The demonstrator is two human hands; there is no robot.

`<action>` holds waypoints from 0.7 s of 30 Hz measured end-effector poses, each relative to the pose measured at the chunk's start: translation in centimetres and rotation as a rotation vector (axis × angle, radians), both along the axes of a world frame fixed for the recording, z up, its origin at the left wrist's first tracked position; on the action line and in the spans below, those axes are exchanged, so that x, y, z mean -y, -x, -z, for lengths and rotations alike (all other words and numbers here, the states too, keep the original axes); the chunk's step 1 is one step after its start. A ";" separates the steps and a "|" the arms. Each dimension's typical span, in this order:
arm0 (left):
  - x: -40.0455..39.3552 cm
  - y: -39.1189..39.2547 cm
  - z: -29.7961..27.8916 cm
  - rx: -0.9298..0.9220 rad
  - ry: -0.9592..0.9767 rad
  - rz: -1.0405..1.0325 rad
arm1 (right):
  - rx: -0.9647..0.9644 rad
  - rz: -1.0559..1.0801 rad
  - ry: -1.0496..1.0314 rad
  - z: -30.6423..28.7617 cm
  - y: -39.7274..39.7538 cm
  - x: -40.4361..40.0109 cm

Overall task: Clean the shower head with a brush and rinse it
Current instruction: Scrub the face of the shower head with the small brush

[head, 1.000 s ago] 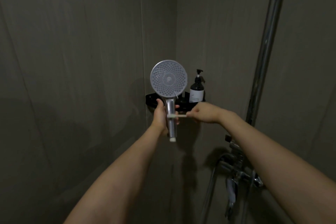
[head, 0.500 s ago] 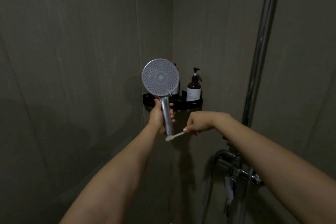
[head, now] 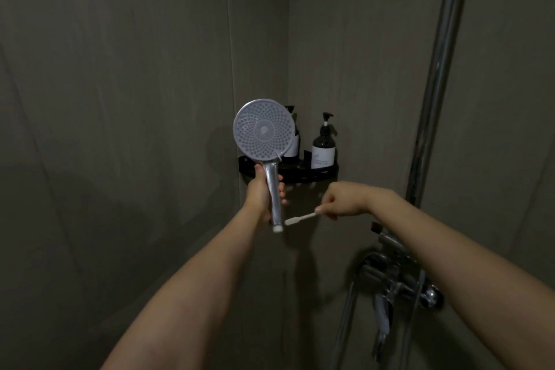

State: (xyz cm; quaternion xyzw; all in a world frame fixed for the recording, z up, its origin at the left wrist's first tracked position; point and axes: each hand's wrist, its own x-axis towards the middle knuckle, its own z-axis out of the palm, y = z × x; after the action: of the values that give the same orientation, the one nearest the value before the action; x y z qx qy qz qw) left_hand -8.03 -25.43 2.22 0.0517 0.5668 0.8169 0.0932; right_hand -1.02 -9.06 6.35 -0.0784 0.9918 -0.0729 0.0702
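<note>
Dim tiled shower corner: below the black shelf (head: 326,172), left hand (head: 260,195) grips upright shower head (head: 264,131); right hand (head: 342,200) pinches brush (head: 298,218) beside its handle base.

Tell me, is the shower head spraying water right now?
Off, as far as I can tell: the shower head faces the camera with no visible streams or drops, though the picture is dim.

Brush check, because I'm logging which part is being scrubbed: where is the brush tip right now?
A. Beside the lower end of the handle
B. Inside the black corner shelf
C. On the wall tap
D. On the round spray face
A: the right hand holds the brush with its tip next to the bottom end of the shower head handle, which the left hand grips, well below the spray face.
</note>
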 end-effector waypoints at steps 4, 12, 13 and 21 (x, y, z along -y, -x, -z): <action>-0.3 0.1 0.5 0.008 -0.023 -0.008 | -0.028 -0.015 -0.053 1.1 0.2 1.3; -0.1 0.9 2.1 0.048 -0.038 -0.003 | -0.004 -0.023 -0.017 1.7 -0.1 1.6; -0.2 0.8 2.3 0.053 -0.040 0.004 | 0.000 -0.013 -0.076 1.9 0.0 1.4; -0.6 1.3 3.1 0.100 0.010 -0.003 | -0.280 0.121 0.387 -0.1 0.5 0.5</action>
State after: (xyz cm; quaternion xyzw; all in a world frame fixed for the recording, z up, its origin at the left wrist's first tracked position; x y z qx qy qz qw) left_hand -9.29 -24.83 -0.91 0.0095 0.5654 0.8159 0.1205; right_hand -1.57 -9.56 6.44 -0.0403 0.9623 -0.2540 -0.0887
